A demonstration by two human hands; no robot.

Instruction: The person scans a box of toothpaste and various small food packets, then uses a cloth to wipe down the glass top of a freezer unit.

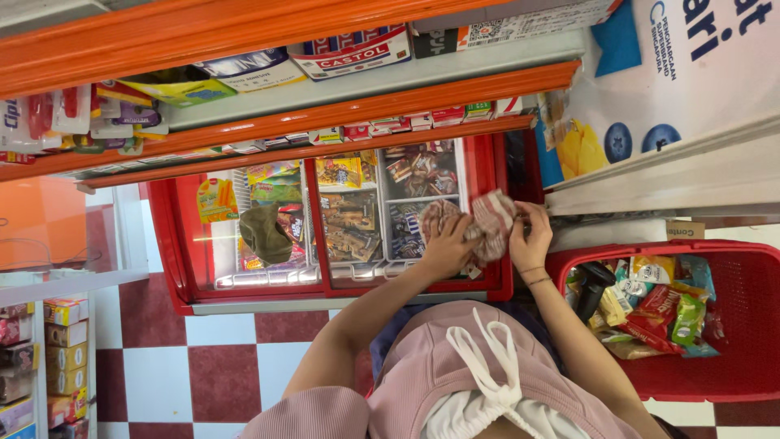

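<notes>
I hold a red-and-white checked cloth [487, 226], bunched and crumpled. It rests against the freezer's glass lid, by its right end.

— What's the floor [219, 370] like where you stand?

— Checked tiles, dark red and white, shiny enough to catch the light.

— And the big red thing in the middle?

— A chest freezer [183, 268] with sliding glass lids, packed with wrapped ice creams. Behind it run orange-edged shelves [341, 110] crowded with small boxes and packets.

— Anything off to the sides?

— A red plastic basket [735, 325] full of snack bags on one side, a rack of stacked cartons [65, 358] on the other, and an orange wall panel [41, 215] near that. A white and blue poster [699, 73] with fruit pictures hangs by the shelves. Bright, even shop light everywhere.
</notes>
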